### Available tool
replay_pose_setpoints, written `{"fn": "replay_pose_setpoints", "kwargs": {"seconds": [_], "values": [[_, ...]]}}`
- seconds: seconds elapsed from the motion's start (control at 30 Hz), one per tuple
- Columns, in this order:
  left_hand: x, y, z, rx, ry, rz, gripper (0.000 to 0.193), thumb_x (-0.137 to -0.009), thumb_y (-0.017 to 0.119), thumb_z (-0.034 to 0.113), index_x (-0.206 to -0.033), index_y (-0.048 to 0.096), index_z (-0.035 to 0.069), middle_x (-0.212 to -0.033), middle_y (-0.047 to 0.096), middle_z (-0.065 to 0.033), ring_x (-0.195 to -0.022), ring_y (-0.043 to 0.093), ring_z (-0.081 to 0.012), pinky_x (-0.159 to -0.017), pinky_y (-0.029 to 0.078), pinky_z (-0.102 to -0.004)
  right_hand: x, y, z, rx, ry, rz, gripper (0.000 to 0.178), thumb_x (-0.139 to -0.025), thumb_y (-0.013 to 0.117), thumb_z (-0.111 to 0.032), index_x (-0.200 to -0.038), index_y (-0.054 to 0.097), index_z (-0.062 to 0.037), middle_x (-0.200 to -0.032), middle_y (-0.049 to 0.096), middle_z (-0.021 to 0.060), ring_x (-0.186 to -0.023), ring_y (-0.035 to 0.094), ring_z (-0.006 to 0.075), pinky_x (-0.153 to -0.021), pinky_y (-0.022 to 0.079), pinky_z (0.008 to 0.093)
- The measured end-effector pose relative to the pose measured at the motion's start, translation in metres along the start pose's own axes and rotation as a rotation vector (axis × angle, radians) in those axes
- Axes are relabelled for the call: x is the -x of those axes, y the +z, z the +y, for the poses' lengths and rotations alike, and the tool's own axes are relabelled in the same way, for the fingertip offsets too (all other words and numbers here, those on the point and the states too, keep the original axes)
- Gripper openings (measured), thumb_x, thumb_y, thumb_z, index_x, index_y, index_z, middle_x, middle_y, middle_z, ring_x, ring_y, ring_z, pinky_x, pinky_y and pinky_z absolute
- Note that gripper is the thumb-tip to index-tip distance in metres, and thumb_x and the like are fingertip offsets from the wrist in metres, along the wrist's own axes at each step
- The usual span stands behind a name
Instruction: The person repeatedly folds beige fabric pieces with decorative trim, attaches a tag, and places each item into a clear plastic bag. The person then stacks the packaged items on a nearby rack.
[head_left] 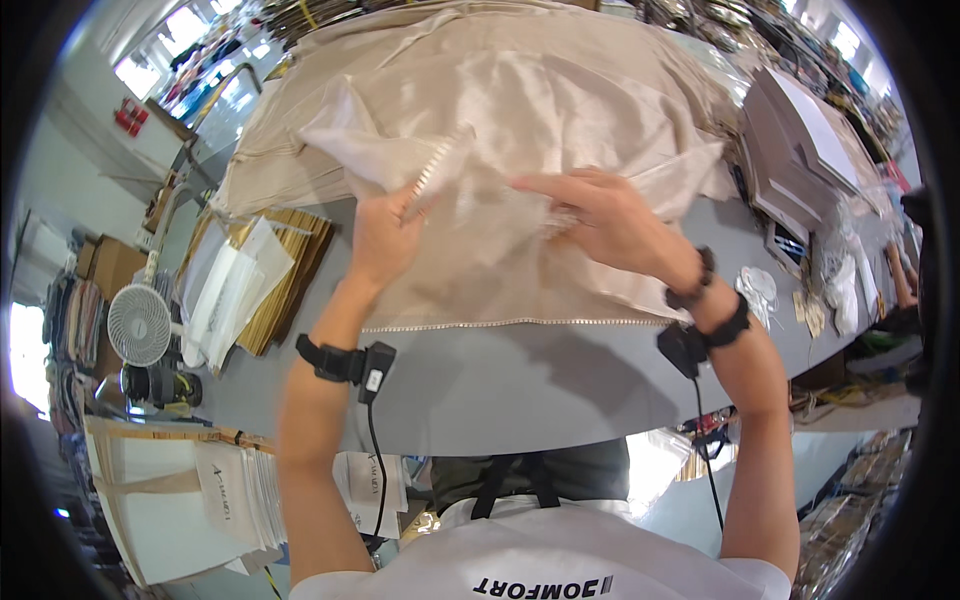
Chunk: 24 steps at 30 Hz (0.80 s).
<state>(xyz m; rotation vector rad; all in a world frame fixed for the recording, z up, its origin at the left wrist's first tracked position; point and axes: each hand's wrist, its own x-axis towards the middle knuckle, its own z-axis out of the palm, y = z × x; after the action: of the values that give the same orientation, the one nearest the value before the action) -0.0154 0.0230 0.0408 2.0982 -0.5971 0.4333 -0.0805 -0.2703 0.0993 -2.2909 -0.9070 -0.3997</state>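
you seem to be arranging the cloth [540,130], upper centre of the frame: your left hand [388,235] pinches its trim [432,168]; your right hand [610,215] stretches 1 finger, the rest's grip unclear. next likely calls for 2 steady hands. the grey table [470,390] bears a brown stack [310,250] at left; a fan [140,325] stands far left.

From close above, a head-worn fisheye camera looks down at the left hand [385,238] and right hand [612,222] over the table [480,395]. Its round field runs from the wearer's shirt [600,545] to past the table's far side.
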Motion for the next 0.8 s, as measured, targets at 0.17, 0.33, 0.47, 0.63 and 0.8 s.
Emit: {"fn": "replay_pose_setpoints", "kwargs": {"seconds": [0.17, 0.33, 0.47, 0.63, 0.8], "values": [[0.031, 0.047, 0.025, -0.063, 0.354, 0.013, 0.049, -0.078, 0.067, -0.003, -0.123, 0.078, 0.013, -0.076, 0.069, -0.0118, -0.065, 0.065, -0.0302, -0.063, 0.053, -0.0351, -0.016, 0.018, 0.011, -0.196, 0.161, -0.192, 0.077, -0.076, 0.075, -0.005, -0.150, 0.058, -0.0150, -0.078, 0.074, 0.0156, -0.069, 0.069, 0.0363, -0.068, 0.055, 0.0430], [0.057, 0.068, 0.026, -0.132, 0.383, 0.086, 0.055, -0.074, 0.067, -0.010, -0.122, 0.078, 0.013, -0.075, 0.066, -0.0117, -0.064, 0.064, -0.0295, -0.060, 0.053, -0.0372, -0.005, 0.028, 0.028, -0.155, 0.094, -0.185, 0.054, -0.076, 0.074, -0.003, -0.130, 0.073, -0.0101, -0.087, 0.076, 0.0161, -0.077, 0.072, 0.0343, -0.071, 0.057, 0.0410], [0.071, 0.075, 0.023, -0.209, 0.444, 0.121, 0.054, -0.074, 0.067, -0.012, -0.121, 0.078, 0.011, -0.068, 0.059, -0.0099, -0.058, 0.059, -0.0278, -0.056, 0.049, -0.0380, 0.012, 0.035, 0.030, -0.118, 0.064, -0.114, 0.042, -0.077, 0.072, -0.001, -0.118, 0.079, -0.0096, -0.093, 0.077, 0.0151, -0.082, 0.073, 0.0345, -0.074, 0.058, 0.0404], [0.080, 0.084, 0.024, -0.199, 0.535, 0.177, 0.054, -0.075, 0.070, -0.010, -0.125, 0.077, 0.011, -0.066, 0.057, -0.0087, -0.056, 0.056, -0.0271, -0.055, 0.048, -0.0386, 0.018, 0.038, 0.022, -0.063, 0.016, -0.201, 0.036, -0.078, 0.071, 0.000, -0.112, 0.079, -0.0098, -0.090, 0.076, 0.0124, -0.082, 0.072, 0.0339, -0.074, 0.057, 0.0418], [0.096, 0.089, 0.024, -0.201, 0.286, 0.305, 0.066, -0.073, 0.076, -0.003, -0.136, 0.071, 0.016, -0.079, 0.069, -0.0061, -0.064, 0.064, -0.0278, -0.060, 0.052, -0.0409, 0.014, 0.013, 0.002, 0.127, -0.156, 0.082, 0.033, -0.076, 0.074, -0.001, -0.108, 0.074, -0.0091, -0.089, 0.072, 0.0084, -0.085, 0.069, 0.0330, -0.074, 0.055, 0.0425]]}}
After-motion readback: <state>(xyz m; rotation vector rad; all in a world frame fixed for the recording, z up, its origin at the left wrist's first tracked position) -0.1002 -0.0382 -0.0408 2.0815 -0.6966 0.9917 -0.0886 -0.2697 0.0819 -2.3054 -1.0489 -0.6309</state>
